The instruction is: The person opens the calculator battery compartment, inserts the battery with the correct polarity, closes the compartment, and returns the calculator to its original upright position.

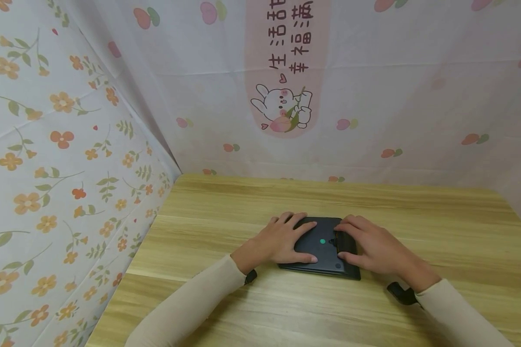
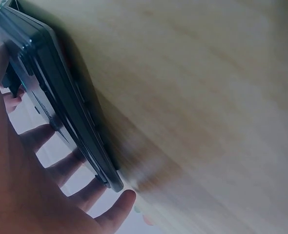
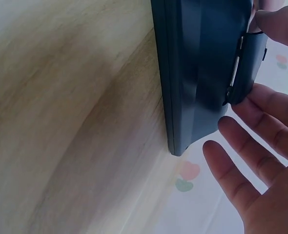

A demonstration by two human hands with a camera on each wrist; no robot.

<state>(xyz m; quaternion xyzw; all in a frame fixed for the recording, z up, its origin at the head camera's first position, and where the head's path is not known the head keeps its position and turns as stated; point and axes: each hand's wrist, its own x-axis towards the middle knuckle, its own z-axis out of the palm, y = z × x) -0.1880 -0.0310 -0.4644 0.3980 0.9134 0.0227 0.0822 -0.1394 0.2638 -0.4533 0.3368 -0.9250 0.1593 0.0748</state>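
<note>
A dark calculator [image 1: 325, 226] lies face down on the table, its back upward; key-like bumps show along its underside in the left wrist view. My left hand [image 1: 282, 241] rests on its left part, fingers spread and thumb along the near side. At the right part, my right hand [image 1: 375, 246] pinches a small black battery cover [image 1: 346, 242] between thumb and fingers. Seen from the right wrist, the battery cover [image 3: 250, 68] stands tilted up from the back of the calculator [image 3: 188, 73]. What lies under the cover is hidden.
The wooden table [image 1: 208, 207] carries the calculator near its middle. A white curtain [image 1: 191, 91] with fruit prints and a rabbit picture hangs behind. To the left hangs a flowered cloth [image 1: 61, 168]. Black wrist straps [image 1: 401, 293] show at the sleeves.
</note>
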